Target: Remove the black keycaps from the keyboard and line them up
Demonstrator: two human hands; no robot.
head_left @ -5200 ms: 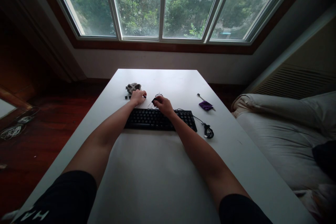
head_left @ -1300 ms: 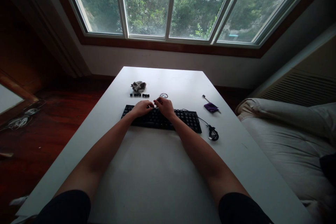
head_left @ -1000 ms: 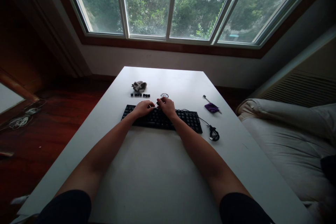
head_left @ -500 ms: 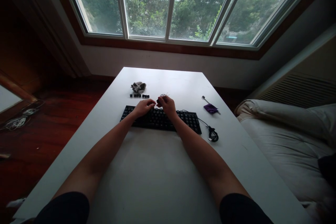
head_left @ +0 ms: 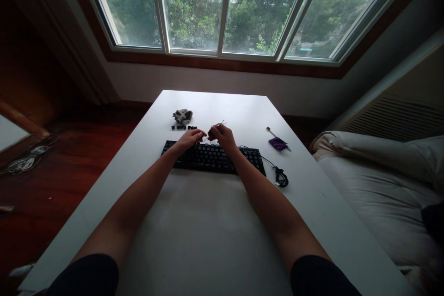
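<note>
Over the far edge of a black keyboard (head_left: 208,159), both of my hands are close together. My right hand (head_left: 224,136) is closed around a wire keycap puller (head_left: 210,133); its dark body shows at the fingertips and thin wire ends stick out beyond the hand. Just to the left, my left hand (head_left: 192,139) has thumb and fingers pinched together close to the puller's wires. Whatever sits in that pinch is too small to make out. Several loose black keycaps (head_left: 181,127) stand in a row beyond the keyboard's left part.
Behind the keycaps lies a crumpled grey cloth (head_left: 182,116). A small brush (head_left: 268,129) and a purple cloth (head_left: 278,144) are on the right of the white table (head_left: 208,222). The keyboard's bundled cable (head_left: 281,177) rests nearby. A pale couch (head_left: 374,171) borders the right side.
My right hand has shifted slightly right and turned, so more of the puller's wires show. My left hand has moved slightly left and up, staying pinched.
</note>
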